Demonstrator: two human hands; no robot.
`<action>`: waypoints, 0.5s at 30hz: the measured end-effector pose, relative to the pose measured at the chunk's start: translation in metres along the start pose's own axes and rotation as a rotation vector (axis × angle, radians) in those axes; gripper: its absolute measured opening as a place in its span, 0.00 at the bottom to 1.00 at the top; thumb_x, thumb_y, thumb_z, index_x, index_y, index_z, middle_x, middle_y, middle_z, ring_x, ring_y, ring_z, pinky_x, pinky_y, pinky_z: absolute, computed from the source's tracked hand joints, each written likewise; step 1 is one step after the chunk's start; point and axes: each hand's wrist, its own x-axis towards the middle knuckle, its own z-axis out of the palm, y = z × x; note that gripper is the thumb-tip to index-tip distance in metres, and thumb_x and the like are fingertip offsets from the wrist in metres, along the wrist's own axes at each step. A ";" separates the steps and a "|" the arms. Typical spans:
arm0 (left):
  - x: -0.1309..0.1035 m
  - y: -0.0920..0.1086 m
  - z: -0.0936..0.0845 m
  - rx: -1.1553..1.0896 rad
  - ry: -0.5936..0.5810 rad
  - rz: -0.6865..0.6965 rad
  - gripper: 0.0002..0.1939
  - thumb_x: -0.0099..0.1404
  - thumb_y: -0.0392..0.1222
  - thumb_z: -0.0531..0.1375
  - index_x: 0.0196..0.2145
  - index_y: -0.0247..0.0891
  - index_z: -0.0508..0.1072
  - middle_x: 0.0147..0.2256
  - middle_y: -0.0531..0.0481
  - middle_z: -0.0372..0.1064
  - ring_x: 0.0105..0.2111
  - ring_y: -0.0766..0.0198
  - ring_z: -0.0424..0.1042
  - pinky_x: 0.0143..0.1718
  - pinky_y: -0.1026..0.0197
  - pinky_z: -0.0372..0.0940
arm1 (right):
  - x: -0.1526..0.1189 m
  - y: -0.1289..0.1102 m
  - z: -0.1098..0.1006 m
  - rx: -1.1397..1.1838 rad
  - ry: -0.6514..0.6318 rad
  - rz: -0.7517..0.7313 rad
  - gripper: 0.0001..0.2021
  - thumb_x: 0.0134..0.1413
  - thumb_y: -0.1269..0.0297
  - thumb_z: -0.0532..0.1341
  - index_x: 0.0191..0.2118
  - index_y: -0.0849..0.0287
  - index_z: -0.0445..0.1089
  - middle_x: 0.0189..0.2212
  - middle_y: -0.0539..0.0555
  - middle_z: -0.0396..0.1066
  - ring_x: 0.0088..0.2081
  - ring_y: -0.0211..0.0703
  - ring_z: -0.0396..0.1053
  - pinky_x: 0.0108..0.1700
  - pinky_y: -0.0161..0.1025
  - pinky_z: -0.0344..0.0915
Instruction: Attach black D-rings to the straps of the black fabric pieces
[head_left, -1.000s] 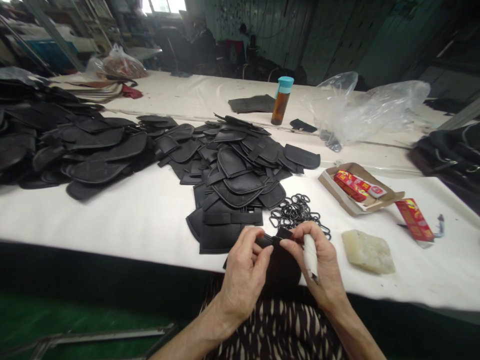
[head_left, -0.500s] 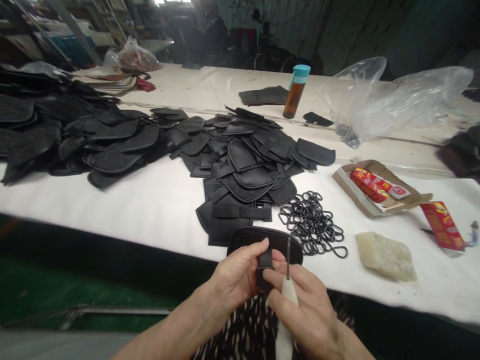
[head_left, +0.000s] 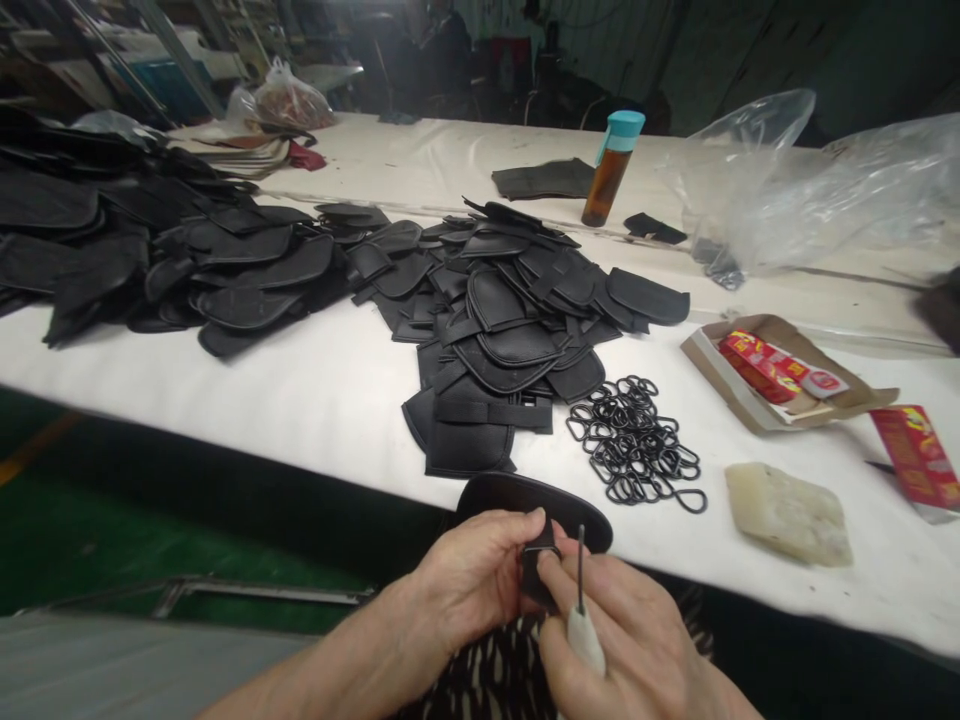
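Observation:
Near the table's front edge, my left hand (head_left: 472,570) pinches a black leather piece (head_left: 529,492) with a rounded, stitched edge. Its thumb presses a short black strap (head_left: 538,575) on that piece. A thin shiny dark edge crosses the strap; whether it is a ring I cannot tell. My right hand (head_left: 637,625) is closed around the white handle of an awl (head_left: 583,635), its metal shaft pointing up. Fingertips of the right hand touch the strap too. Just beyond lies a heap of black D-rings (head_left: 634,445).
Black leather pieces pile up in the middle (head_left: 517,345) and at the left (head_left: 247,300). To the right are a wax-like block (head_left: 787,512), an open cardboard box (head_left: 701,355) and a red packet (head_left: 916,460). A bottle (head_left: 609,180) and plastic bags (head_left: 832,205) stand farther back.
The view has shifted, so the table items appear slightly to the right. Both hands and the leather piece sit slightly lower, and the right fingers have closed in on the strap.

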 end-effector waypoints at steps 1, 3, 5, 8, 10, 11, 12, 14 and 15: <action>0.000 0.000 0.002 0.015 0.026 0.017 0.13 0.63 0.34 0.54 0.24 0.28 0.73 0.20 0.46 0.71 0.18 0.69 0.67 0.21 0.68 0.60 | -0.002 -0.001 0.001 0.010 0.010 0.010 0.17 0.46 0.86 0.51 0.15 0.61 0.64 0.16 0.58 0.70 0.24 0.45 0.73 0.30 0.39 0.73; -0.002 0.000 0.007 0.047 0.061 0.070 0.13 0.63 0.34 0.55 0.23 0.29 0.73 0.20 0.46 0.71 0.18 0.69 0.68 0.23 0.68 0.62 | -0.008 -0.003 0.002 0.010 0.009 0.034 0.18 0.48 0.85 0.51 0.16 0.60 0.64 0.17 0.58 0.71 0.27 0.46 0.74 0.32 0.40 0.73; -0.003 0.002 0.012 0.070 0.047 0.140 0.11 0.62 0.34 0.56 0.24 0.29 0.74 0.21 0.45 0.73 0.20 0.67 0.70 0.25 0.66 0.63 | -0.013 -0.003 0.002 -0.027 -0.034 0.063 0.17 0.51 0.84 0.51 0.19 0.60 0.64 0.22 0.59 0.73 0.31 0.47 0.74 0.35 0.42 0.73; -0.002 0.005 0.017 0.117 -0.029 0.264 0.07 0.58 0.36 0.60 0.26 0.29 0.75 0.24 0.43 0.75 0.25 0.63 0.73 0.30 0.63 0.66 | -0.017 0.002 -0.001 -0.055 -0.052 0.061 0.15 0.53 0.82 0.51 0.22 0.58 0.65 0.25 0.59 0.74 0.34 0.48 0.73 0.35 0.44 0.72; 0.002 0.006 0.018 0.132 -0.039 0.368 0.06 0.53 0.37 0.63 0.27 0.30 0.75 0.26 0.43 0.75 0.27 0.61 0.73 0.32 0.61 0.67 | -0.015 0.008 -0.002 -0.035 -0.013 0.043 0.14 0.56 0.80 0.50 0.25 0.58 0.66 0.24 0.59 0.73 0.33 0.48 0.73 0.33 0.43 0.72; 0.005 0.006 0.018 0.127 -0.024 0.429 0.06 0.51 0.37 0.65 0.27 0.30 0.76 0.27 0.44 0.75 0.27 0.61 0.73 0.32 0.61 0.67 | -0.013 0.012 -0.003 -0.004 -0.009 0.043 0.14 0.57 0.79 0.49 0.27 0.59 0.67 0.23 0.59 0.73 0.33 0.48 0.73 0.32 0.43 0.72; 0.009 0.006 0.018 0.114 -0.001 0.484 0.06 0.49 0.36 0.66 0.27 0.31 0.76 0.27 0.46 0.76 0.28 0.61 0.73 0.33 0.61 0.67 | -0.011 0.015 -0.003 0.042 -0.032 0.055 0.13 0.57 0.79 0.49 0.29 0.60 0.67 0.23 0.59 0.72 0.33 0.48 0.73 0.33 0.43 0.72; 0.017 0.004 0.015 0.084 0.034 0.561 0.06 0.46 0.34 0.67 0.25 0.33 0.75 0.27 0.48 0.76 0.28 0.63 0.73 0.34 0.63 0.67 | -0.010 0.020 -0.002 0.156 -0.101 0.129 0.12 0.57 0.80 0.48 0.32 0.62 0.67 0.24 0.59 0.72 0.32 0.46 0.72 0.32 0.41 0.72; 0.020 0.004 0.014 0.071 0.041 0.574 0.06 0.45 0.33 0.67 0.25 0.33 0.75 0.27 0.49 0.76 0.29 0.64 0.73 0.35 0.63 0.67 | -0.010 0.021 -0.001 0.209 -0.126 0.172 0.12 0.57 0.80 0.48 0.33 0.62 0.67 0.25 0.59 0.72 0.32 0.45 0.72 0.32 0.40 0.71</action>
